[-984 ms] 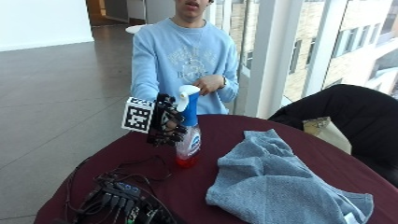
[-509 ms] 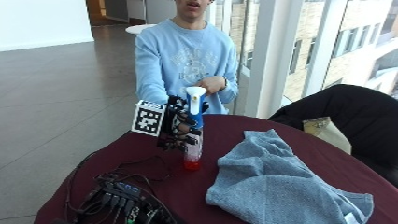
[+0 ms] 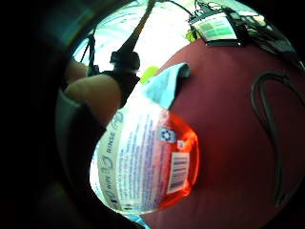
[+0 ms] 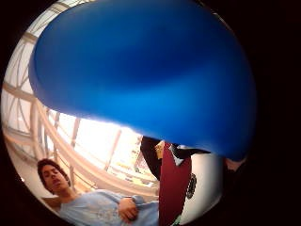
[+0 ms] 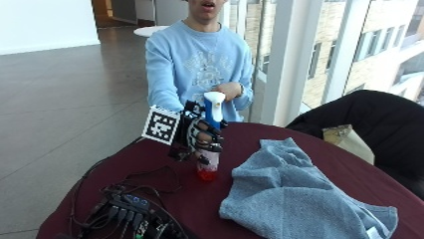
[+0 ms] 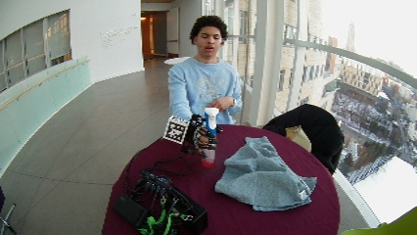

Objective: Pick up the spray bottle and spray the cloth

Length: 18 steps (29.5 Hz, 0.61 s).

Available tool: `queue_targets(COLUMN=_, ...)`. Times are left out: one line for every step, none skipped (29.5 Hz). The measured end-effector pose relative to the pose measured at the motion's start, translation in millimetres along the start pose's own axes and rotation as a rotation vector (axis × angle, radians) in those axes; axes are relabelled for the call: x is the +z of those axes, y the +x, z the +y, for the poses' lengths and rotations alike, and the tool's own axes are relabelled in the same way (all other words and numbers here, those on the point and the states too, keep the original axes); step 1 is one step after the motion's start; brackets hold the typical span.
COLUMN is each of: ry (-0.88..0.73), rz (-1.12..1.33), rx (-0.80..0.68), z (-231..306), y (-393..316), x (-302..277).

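Outside view, 1 spray bottle (image 5: 209, 142) in right hand (image 5: 199, 139), 1 cloth (image 5: 298, 191)

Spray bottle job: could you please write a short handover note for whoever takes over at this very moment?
Right hand: gloved, fingers curled round the neck of the spray bottle, holding it upright.
Bare hand: held at the chest, touching nothing on the table.
Bottle: its red base is at or just above the maroon table; I cannot tell whether it has left the surface.
Cloth: grey, crumpled on the table beside the bottle, apart from it.
Done: bottle grasped.
Left: lift it clear, aim the white nozzle at the cloth, spray.
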<state>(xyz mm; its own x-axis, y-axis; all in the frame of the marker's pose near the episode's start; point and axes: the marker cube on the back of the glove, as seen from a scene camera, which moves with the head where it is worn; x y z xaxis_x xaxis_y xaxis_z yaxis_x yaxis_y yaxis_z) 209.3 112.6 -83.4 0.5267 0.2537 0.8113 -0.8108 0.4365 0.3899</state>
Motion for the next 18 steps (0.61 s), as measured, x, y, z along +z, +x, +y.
queue_targets(ry=-0.011, rz=0.003, rx=-0.008, z=-1, y=-1, x=-1)
queue_targets(ry=-0.017, rz=0.006, rx=-0.008, z=-3, y=-2, x=-1)
queue_targets(ry=-0.025, rz=0.009, rx=-0.002, z=-6, y=-4, x=-2)
queue_targets(ry=-0.039, rz=0.012, rx=0.001, z=-8, y=-7, x=-2)
queue_targets(ry=-0.061, rz=0.014, rx=0.002, z=-10, y=-9, x=-3)
queue_targets(ry=-0.086, rz=0.016, rx=-0.001, z=-11, y=-12, x=-5)
queue_targets(ry=-0.113, rz=0.018, rx=-0.005, z=-13, y=-15, x=-6)
queue_targets(ry=-0.14, rz=0.022, rx=-0.01, z=-14, y=-18, x=-8)
queue_targets(ry=-0.166, rz=0.026, rx=-0.013, z=-16, y=-21, x=-10)
queue_targets(ry=-0.192, rz=0.031, rx=-0.014, z=-18, y=-24, x=-11)
queue_targets(ry=-0.215, rz=0.035, rx=-0.011, z=-20, y=-26, x=-12)
queue_targets(ry=-0.237, rz=0.039, rx=-0.005, z=-22, y=-29, x=-13)
queue_targets(ry=-0.257, rz=0.042, rx=0.001, z=-24, y=-31, x=-14)
queue_targets(ry=-0.277, rz=0.043, rx=0.008, z=-26, y=-33, x=-14)
queue_targets(ry=-0.3, rz=0.044, rx=0.015, z=-28, y=-35, x=-15)
queue_targets(ry=-0.324, rz=0.044, rx=0.024, z=-31, y=-37, x=-15)
queue_targets(ry=-0.348, rz=0.045, rx=0.035, z=-33, y=-40, x=-15)
queue_targets(ry=-0.372, rz=0.047, rx=0.047, z=-36, y=-42, x=-15)
